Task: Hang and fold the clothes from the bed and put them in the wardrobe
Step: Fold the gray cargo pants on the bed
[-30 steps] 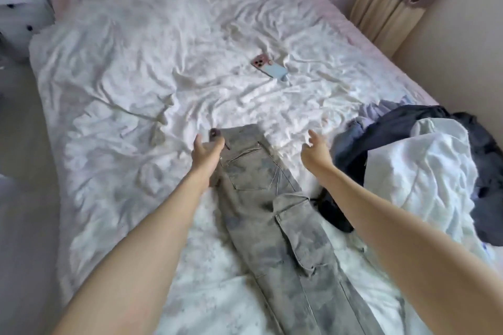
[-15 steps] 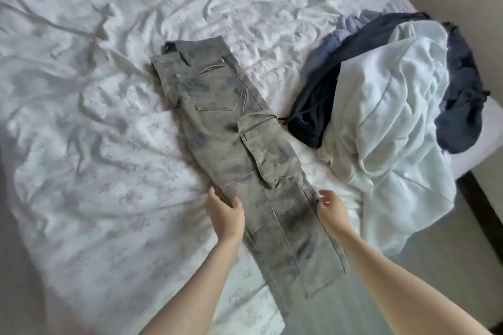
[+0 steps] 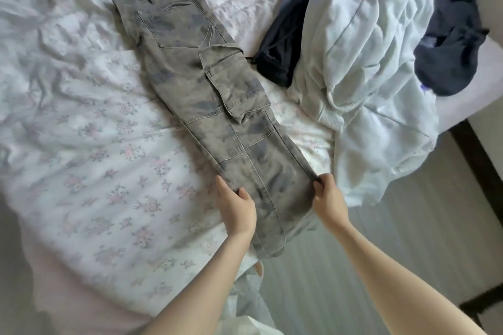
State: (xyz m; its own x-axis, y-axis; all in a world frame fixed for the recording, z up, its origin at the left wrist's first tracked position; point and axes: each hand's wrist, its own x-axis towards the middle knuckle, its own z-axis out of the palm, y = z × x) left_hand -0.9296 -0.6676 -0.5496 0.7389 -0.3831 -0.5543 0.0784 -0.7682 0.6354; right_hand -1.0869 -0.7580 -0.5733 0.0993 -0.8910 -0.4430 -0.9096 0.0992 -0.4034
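Fingers (image 3: 318, 183) of the right hand (image 3: 328, 200) pinch one side edge of the grey camouflage cargo trousers (image 3: 217, 106), while the left hand (image 3: 236, 208) grips the opposite edge with thumb on top. The trousers lie flat lengthwise on the white floral-print bed sheet (image 3: 109, 171), cuffs hanging over the bed edge. Just beside them sits a heap of white and dark navy clothes (image 3: 367, 62).

matt camouflage cloth trousers (image 3: 217, 106)
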